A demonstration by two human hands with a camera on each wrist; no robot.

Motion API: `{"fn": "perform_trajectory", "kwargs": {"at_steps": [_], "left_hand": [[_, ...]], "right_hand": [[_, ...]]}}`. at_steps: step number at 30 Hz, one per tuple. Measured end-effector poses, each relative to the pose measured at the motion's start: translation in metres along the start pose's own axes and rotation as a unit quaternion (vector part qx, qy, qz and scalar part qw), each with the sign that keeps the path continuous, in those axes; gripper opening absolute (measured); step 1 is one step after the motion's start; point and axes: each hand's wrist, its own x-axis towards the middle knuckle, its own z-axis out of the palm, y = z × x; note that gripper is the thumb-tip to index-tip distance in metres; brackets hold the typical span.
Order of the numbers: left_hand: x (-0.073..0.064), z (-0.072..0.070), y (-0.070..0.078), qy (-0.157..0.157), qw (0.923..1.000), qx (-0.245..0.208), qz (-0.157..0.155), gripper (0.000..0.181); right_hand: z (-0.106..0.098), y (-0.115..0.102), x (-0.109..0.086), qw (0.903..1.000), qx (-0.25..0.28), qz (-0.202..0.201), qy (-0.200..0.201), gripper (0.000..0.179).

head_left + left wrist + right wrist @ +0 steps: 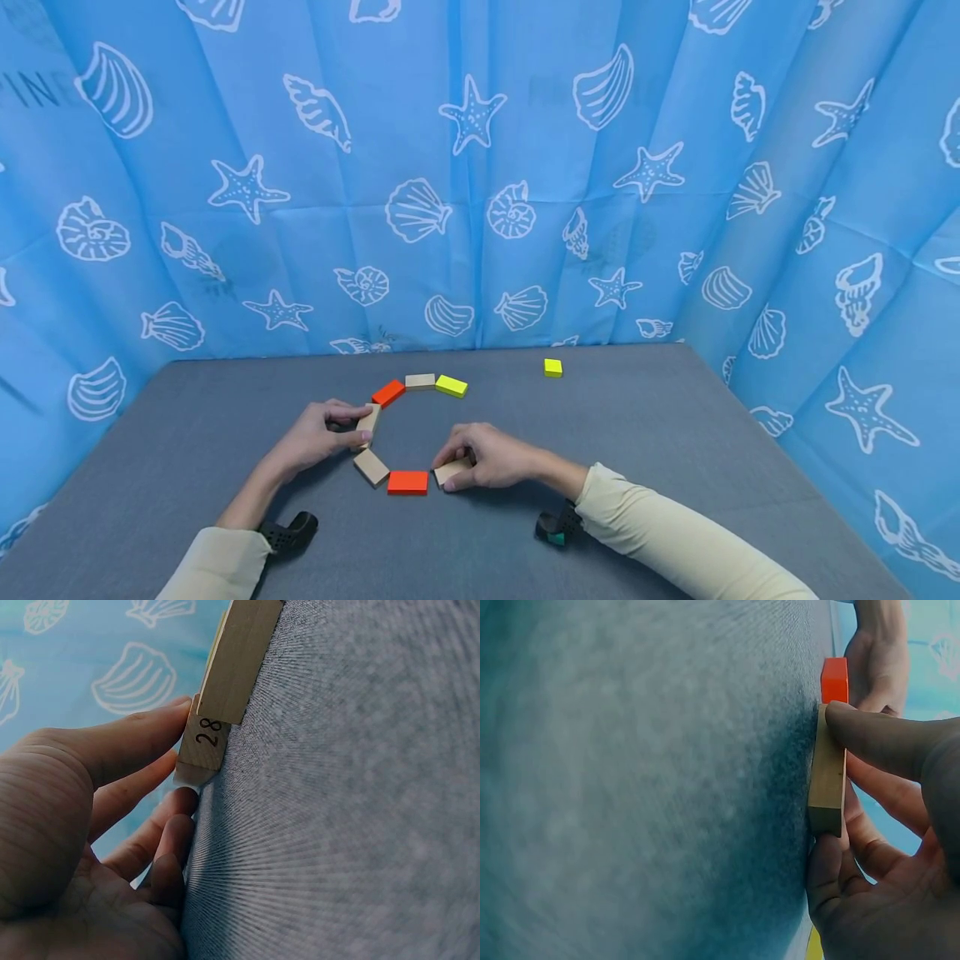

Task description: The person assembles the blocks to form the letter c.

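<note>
Several flat blocks form an open ring on the grey table. At its left side my left hand (313, 440) pinches a plain wooden block (367, 423) between thumb and fingers; the left wrist view shows "28" on its end. A second plain block (371, 468) adjoins it at the near left, followed by an orange-red block (407, 483). My right hand (491, 457) holds another wooden block (452, 473) by its edges, low on the table, just right of that orange-red one. Along the far side lie an orange-red block (388, 393), a wooden block (420, 382) and a yellow block (452, 386).
A lone yellow block (552, 368) lies toward the back of the table (637, 442), right of the ring. Behind and beside the table hangs a blue curtain (480, 275) with white shells and starfish. Black wrist mounts (292, 533) sit under both forearms.
</note>
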Motion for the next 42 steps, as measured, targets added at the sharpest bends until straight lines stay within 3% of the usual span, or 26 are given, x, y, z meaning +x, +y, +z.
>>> {"fn": "perform_trajectory", "kwargs": {"at_steps": [15, 27, 42], "left_hand": [[0.001, -0.0014, -0.0028, -0.003, 1.0, -0.002, 0.006, 0.056], [0.0018, -0.001, -0.0034, -0.001, 1.0, -0.006, -0.006, 0.056], [-0.0022, -0.0019, 0.0019, -0.008, 0.9999, -0.008, 0.0, 0.056]], "right_hand": [[0.0051, -0.001, 0.0012, 0.9999, 0.009, -0.003, 0.008, 0.027], [0.0063, -0.0048, 0.0021, 0.9999, 0.012, 0.003, 0.008, 0.028], [0.007, -0.0035, 0.0031, 0.9999, 0.012, 0.002, 0.008, 0.029]]}}
